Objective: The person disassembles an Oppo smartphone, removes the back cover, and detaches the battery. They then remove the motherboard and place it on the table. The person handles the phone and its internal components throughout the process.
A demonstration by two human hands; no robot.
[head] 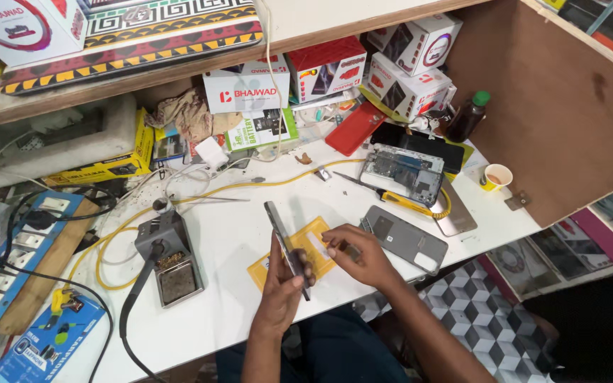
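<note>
Grey and thin, a phone (286, 245) stands on edge in the left hand (283, 287), above a yellow pad (298, 254) on the white table (228, 241). The left fingers (305, 273) wrap the lower half of the phone from its right side, with the thumb on the near side, so the hand is closed on it in a firm grasp. The upper half rises free of the fingers. Its long axis runs from the lower end near the palm up and to the left, away from the person, tilted rather than upright. Only its narrow edge shows, so which face is front or back cannot be told. The right hand (355, 257) lies just beside the phone, fingers curled with the tips close to its middle; it seems to pinch something small and dark, but the thing is too small to make out, and whether those fingers touch the phone is unclear. A grey back cover (406, 240) lies flat just to the right of that hand. Both forearms are cut off by the lower edge.
</note>
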